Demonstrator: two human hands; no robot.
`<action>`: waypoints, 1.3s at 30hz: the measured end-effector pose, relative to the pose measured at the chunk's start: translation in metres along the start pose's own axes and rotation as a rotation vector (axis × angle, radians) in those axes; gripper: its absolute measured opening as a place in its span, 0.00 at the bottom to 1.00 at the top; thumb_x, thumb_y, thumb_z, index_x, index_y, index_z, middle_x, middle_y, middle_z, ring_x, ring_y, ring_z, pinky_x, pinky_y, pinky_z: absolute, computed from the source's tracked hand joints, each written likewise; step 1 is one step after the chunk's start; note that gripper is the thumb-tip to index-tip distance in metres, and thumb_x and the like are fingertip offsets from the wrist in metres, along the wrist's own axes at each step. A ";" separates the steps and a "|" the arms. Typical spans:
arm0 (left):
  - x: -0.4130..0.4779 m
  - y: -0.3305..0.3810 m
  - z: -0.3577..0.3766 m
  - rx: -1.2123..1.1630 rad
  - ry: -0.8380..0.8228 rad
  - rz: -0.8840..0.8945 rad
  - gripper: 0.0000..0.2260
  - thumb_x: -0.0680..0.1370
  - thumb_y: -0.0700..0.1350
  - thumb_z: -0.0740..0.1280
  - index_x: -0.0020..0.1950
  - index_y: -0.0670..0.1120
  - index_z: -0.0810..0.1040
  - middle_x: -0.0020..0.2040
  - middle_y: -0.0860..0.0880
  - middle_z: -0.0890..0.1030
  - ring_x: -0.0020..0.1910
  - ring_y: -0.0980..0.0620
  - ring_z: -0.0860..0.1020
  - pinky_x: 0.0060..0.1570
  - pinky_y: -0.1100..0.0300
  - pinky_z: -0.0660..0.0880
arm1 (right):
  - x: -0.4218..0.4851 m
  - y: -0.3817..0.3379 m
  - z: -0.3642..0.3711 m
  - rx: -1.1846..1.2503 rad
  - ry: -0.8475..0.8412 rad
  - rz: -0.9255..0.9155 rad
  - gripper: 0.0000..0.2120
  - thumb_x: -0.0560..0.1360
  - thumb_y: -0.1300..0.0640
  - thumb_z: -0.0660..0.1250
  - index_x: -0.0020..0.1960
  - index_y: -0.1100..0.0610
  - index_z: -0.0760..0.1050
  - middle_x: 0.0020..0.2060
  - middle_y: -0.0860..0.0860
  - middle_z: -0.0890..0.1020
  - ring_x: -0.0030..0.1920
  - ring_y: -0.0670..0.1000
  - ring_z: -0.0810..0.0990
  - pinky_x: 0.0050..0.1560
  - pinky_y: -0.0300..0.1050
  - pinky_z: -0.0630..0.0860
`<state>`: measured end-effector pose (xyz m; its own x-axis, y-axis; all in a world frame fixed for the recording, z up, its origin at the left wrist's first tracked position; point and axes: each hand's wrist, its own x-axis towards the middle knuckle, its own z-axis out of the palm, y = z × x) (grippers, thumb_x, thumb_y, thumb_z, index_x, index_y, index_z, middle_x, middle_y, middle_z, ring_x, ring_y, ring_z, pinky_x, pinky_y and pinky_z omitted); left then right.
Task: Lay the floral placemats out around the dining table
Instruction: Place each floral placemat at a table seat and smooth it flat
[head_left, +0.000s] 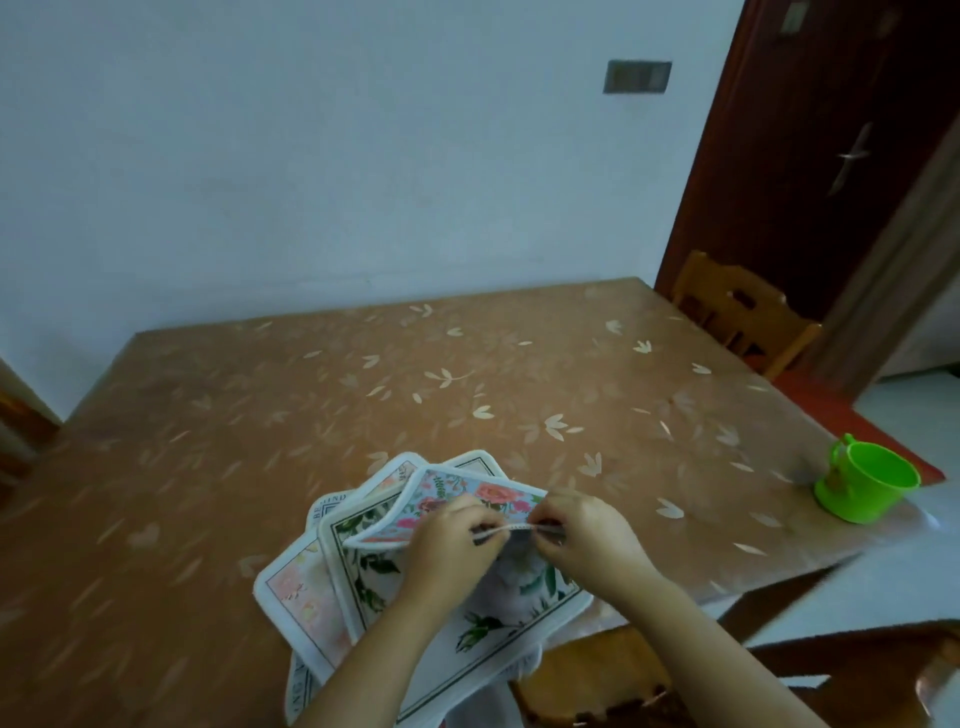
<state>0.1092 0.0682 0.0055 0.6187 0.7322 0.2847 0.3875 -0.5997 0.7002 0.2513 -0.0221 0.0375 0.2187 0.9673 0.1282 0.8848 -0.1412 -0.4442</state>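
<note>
The left forearm (374, 665) and right forearm (727, 639) reach in from the lower edge, angling toward each other. The left hand (451, 540) and right hand (589, 538) sit close together, knuckles up, fingers curled, each keeping a pinching grip on the top placemat (483, 493) at its near edge.

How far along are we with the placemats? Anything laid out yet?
Done: nothing yet; the placemats all sit in one fanned stack at the near edge of the table. In hand: the left hand and right hand pinch the near edge of the top blue placemat, raising it off the stack. Left: laying every mat around the table.
</note>
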 end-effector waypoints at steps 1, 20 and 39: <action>0.002 0.006 -0.003 0.005 -0.002 0.018 0.01 0.70 0.42 0.72 0.40 0.47 0.82 0.37 0.55 0.76 0.38 0.55 0.75 0.39 0.60 0.73 | 0.000 -0.003 -0.003 0.000 0.020 0.017 0.06 0.71 0.57 0.64 0.46 0.55 0.78 0.43 0.50 0.80 0.42 0.48 0.76 0.35 0.36 0.69; -0.010 0.048 -0.095 -0.075 0.016 0.020 0.11 0.66 0.44 0.76 0.28 0.57 0.77 0.34 0.57 0.78 0.36 0.61 0.75 0.38 0.64 0.71 | -0.041 -0.068 -0.076 -0.107 0.212 0.028 0.04 0.72 0.56 0.66 0.46 0.52 0.78 0.44 0.45 0.79 0.44 0.46 0.76 0.44 0.44 0.78; -0.051 0.213 -0.081 0.009 0.067 0.245 0.04 0.70 0.47 0.72 0.35 0.54 0.80 0.37 0.59 0.78 0.38 0.61 0.74 0.37 0.63 0.69 | -0.159 -0.046 -0.191 -0.040 0.427 0.015 0.03 0.71 0.59 0.69 0.44 0.53 0.79 0.42 0.47 0.81 0.46 0.49 0.78 0.48 0.46 0.76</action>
<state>0.1045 -0.0713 0.1934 0.6488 0.5838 0.4881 0.2373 -0.7646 0.5992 0.2545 -0.2097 0.2067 0.3751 0.7924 0.4811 0.8935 -0.1710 -0.4152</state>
